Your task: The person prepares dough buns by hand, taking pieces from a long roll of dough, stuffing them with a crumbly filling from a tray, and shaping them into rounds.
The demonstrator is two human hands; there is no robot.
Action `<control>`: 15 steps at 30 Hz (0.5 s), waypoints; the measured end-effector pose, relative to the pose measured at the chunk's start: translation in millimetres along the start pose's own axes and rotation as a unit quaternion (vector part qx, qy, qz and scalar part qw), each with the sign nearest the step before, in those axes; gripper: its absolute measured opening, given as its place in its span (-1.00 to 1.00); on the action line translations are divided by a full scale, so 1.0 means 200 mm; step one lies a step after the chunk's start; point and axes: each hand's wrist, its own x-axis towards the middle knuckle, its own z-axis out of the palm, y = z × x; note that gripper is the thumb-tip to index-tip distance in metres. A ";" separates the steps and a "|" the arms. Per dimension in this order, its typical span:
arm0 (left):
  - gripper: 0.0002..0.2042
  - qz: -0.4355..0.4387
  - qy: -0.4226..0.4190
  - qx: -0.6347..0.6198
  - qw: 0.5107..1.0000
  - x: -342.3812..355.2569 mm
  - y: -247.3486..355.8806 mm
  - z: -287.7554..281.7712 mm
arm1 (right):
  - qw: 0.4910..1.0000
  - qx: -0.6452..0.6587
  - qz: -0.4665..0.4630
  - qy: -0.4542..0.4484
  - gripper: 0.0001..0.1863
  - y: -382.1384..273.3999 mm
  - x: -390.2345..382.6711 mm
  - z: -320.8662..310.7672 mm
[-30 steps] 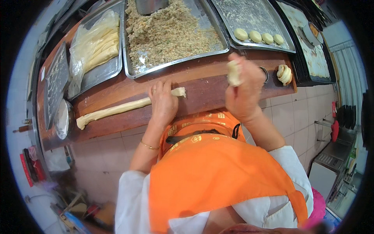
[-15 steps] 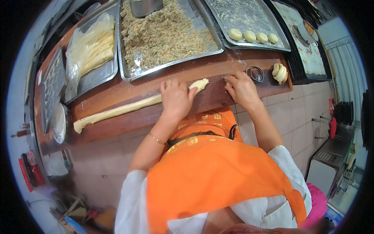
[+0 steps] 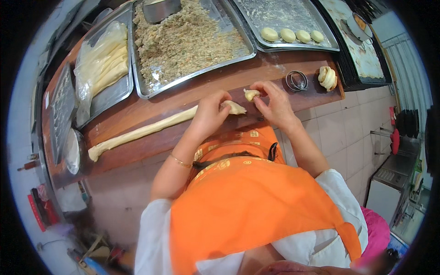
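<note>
Head view. On table [image 3: 174, 98]: dough rope [image 3: 153, 126]. Over rope's right end: left hand [image 3: 211, 111], fingers curled in hold. In right hand [image 3: 276, 107], between nearly closed thumb and fingers: lump [image 3: 250, 94], apart from rope. Advisable: pinch lightly; avoid squashing rope.

Head-worn fisheye — down at hands [image 3: 211, 113]

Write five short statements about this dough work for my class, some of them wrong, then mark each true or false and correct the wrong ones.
1. The left hand is on the dough rope. True.
2. The right hand is empty. False: it holds a small dough piece.
3. Four dough balls sit in a row on a tray. True.
4. The apron is green. False: it is orange.
5. Metal rings lie on the table. True.
</note>
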 end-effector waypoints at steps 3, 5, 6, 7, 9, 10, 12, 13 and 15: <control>-0.80 0.060 0.015 0.121 0.991 -0.03 -0.02 -0.01 | 0.990 -0.018 -0.142 0.017 -0.70 -0.03 0.02 0.08; -0.76 0.069 0.030 0.156 0.985 -0.05 -0.02 -0.02 | 0.983 -0.065 -0.167 -0.037 -0.72 -0.03 0.01 0.16; -0.74 0.063 0.036 0.163 0.984 -0.06 -0.01 -0.03 | 0.977 -0.097 -0.177 -0.073 -0.71 0.00 0.01 0.22; -0.72 0.058 0.041 0.170 0.983 -0.06 0.02 -0.05 | 0.968 -0.128 -0.187 -0.109 -0.71 0.01 0.00 0.25; -0.68 0.056 0.060 0.157 0.984 -0.03 0.05 -0.07 | 0.975 -0.114 -0.171 -0.087 -0.66 0.02 0.00 0.21; -0.67 0.054 0.071 0.150 0.985 -0.02 0.05 -0.08 | 0.979 -0.107 -0.173 -0.029 -0.64 0.01 0.02 0.18; -0.65 0.095 0.110 0.150 0.978 0.07 0.02 -0.05 | 0.984 -0.088 -0.142 0.055 -0.61 0.00 0.05 0.10; -0.65 0.117 0.130 0.148 0.974 0.13 0.00 -0.01 | 0.990 -0.047 -0.106 0.076 -0.61 0.01 0.05 0.07; -0.65 0.143 0.121 0.154 0.970 0.24 -0.01 0.10 | 0.991 0.032 -0.031 0.124 -0.62 0.04 0.07 0.02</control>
